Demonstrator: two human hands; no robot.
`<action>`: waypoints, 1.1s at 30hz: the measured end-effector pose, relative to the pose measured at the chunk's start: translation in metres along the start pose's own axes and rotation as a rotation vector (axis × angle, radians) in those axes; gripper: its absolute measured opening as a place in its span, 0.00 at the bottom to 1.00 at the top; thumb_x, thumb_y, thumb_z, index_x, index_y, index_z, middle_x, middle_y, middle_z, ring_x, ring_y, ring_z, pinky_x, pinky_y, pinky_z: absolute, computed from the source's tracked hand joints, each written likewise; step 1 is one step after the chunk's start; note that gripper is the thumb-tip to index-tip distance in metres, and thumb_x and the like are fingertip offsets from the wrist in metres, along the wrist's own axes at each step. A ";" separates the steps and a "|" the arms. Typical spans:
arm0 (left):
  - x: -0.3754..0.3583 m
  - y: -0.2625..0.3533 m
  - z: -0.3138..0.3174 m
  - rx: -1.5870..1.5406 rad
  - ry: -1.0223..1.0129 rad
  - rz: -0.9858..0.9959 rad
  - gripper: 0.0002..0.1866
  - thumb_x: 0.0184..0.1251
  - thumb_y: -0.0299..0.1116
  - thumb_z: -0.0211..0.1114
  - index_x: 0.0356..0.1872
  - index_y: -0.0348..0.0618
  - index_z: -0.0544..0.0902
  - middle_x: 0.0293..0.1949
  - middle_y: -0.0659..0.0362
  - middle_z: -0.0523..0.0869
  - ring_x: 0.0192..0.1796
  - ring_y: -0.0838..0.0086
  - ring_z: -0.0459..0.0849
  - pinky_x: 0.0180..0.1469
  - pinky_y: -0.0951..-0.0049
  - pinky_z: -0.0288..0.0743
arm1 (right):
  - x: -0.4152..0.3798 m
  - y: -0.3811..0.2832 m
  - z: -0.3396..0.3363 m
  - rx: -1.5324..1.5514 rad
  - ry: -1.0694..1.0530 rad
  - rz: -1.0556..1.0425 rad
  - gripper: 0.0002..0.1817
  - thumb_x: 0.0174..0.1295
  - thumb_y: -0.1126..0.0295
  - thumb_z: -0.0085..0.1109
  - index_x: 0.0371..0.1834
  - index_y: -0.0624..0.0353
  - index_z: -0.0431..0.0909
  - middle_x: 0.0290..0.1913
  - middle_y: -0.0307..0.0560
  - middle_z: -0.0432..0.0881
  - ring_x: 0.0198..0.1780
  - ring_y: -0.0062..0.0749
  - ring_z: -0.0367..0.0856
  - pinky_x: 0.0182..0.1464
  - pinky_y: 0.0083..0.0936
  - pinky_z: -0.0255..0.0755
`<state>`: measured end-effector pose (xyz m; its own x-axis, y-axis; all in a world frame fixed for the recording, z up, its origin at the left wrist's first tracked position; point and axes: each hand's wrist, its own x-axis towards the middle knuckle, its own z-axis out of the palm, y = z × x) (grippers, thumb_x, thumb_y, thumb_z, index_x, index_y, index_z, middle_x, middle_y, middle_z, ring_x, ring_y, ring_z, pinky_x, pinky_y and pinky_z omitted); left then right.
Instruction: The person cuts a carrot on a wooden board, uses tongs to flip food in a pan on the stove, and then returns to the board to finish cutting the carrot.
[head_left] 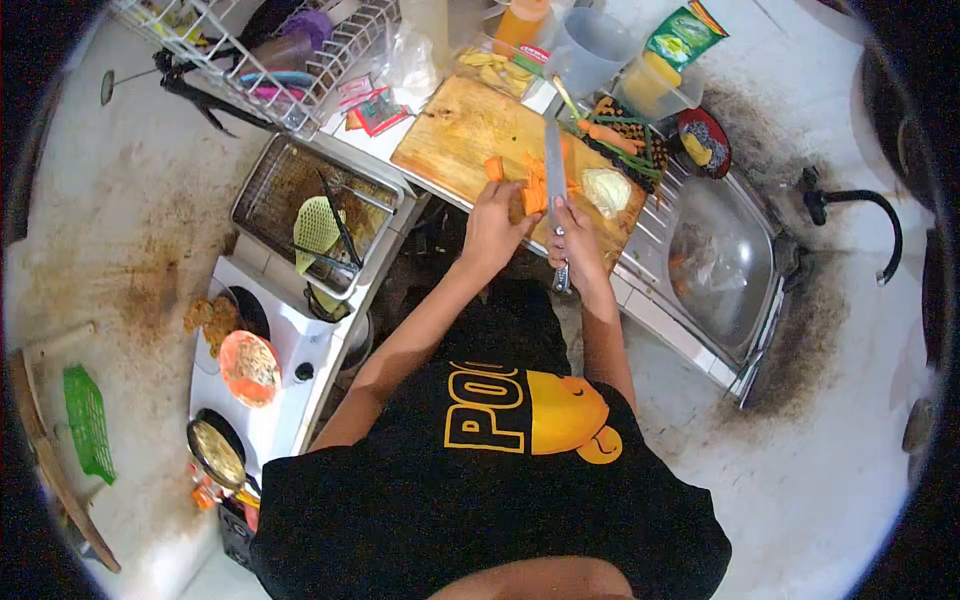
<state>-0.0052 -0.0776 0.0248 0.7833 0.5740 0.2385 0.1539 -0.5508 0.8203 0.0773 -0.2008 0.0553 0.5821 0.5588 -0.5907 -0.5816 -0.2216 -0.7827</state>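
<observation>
right hand point(573, 240) grips the knife point(556, 180), cut carrot point(536, 184) lying between it and left hand point(497, 228).

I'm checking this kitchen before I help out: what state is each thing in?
Knife: held in right hand
Left hand: fingers at carrot pieces
Carrot pieces: cut, on cutting board
Pale vegetable: lying on board
Frying pan: on stove, food inside
Orange dish: holding food
Sink: clear plastic inside
Tap: no water visible

Stove point(294, 350) and metal sink point(708, 205)
An orange bowl point(250, 369) and a pan point(217, 452) rest on the stove; a black faucet point(893, 215) curves near the sink.
</observation>
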 end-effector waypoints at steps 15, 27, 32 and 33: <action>-0.002 0.023 0.032 -0.077 0.298 -0.384 0.10 0.51 0.25 0.70 0.36 0.34 0.87 0.28 0.47 0.86 0.32 0.57 0.87 0.37 0.66 0.80 | -0.039 -0.018 -0.111 -0.205 -0.198 0.016 0.21 0.73 0.52 0.47 0.64 0.47 0.68 0.20 0.29 0.58 0.16 0.11 0.56 0.15 0.13 0.52; 0.003 0.019 0.030 0.127 0.241 -0.563 0.12 0.51 0.35 0.74 0.33 0.38 0.89 0.24 0.51 0.87 0.28 0.66 0.88 0.34 0.70 0.80 | -0.036 0.026 -0.091 -0.846 -0.345 -0.593 0.36 0.63 0.85 0.43 0.76 0.53 0.53 0.72 0.62 0.60 0.74 0.52 0.56 0.74 0.37 0.48; 0.008 0.010 0.033 0.163 0.280 -0.513 0.08 0.43 0.32 0.77 0.21 0.38 0.88 0.19 0.51 0.84 0.23 0.62 0.85 0.30 0.67 0.78 | -0.044 0.026 -0.082 -0.862 -0.332 -0.512 0.37 0.64 0.85 0.39 0.77 0.47 0.52 0.72 0.62 0.60 0.74 0.53 0.56 0.75 0.38 0.47; 0.009 0.010 0.032 0.130 0.261 -0.517 0.09 0.43 0.32 0.77 0.21 0.38 0.87 0.18 0.52 0.84 0.23 0.62 0.85 0.30 0.67 0.78 | -0.045 0.025 -0.079 -0.860 -0.324 -0.511 0.37 0.64 0.85 0.39 0.77 0.47 0.52 0.72 0.62 0.60 0.74 0.53 0.56 0.75 0.38 0.47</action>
<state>0.0224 -0.0974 0.0183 0.4153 0.9087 -0.0418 0.5619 -0.2201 0.7974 0.0812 -0.2950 0.0470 0.3904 0.9049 -0.1696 0.3637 -0.3208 -0.8745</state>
